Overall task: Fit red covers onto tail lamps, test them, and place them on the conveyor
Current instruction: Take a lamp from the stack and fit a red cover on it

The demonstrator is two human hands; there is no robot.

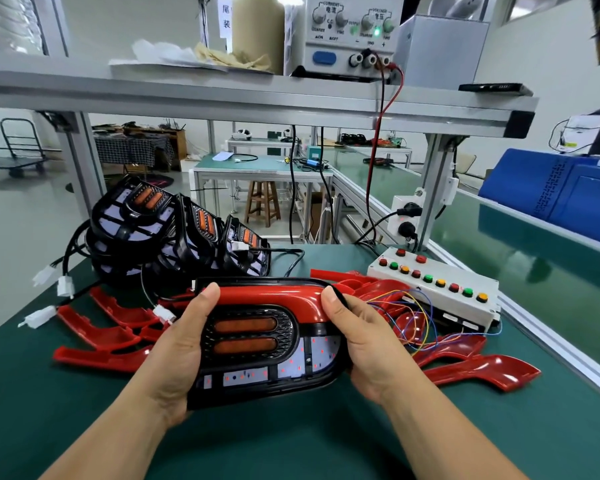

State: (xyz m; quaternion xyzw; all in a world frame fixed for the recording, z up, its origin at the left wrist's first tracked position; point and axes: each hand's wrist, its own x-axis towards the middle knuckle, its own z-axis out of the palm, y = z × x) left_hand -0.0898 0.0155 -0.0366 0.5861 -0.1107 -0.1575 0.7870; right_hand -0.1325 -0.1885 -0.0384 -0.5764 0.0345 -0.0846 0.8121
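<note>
Both hands grip one tail lamp [257, 344] above the green bench [291, 438]: left hand [177, 355] curled round its left end, right hand [368, 344] round its right, thumbs pressing the red cover [274, 294] along its top edge.

The tail lamp [257, 341] at centre frame has a black plastic body with a finely textured grille. The red cover [274, 294] along its top is smooth, glossy plastic that catches highlights. The loose red covers [478, 372] at lower right shine the same way. The bench mat [291, 438] is matt green. The shelf frame [257, 102] across the top is dull bare metal. The stool [262, 202] behind is plain wood. The conveyor [534, 258] at right is green and reflective.
</note>
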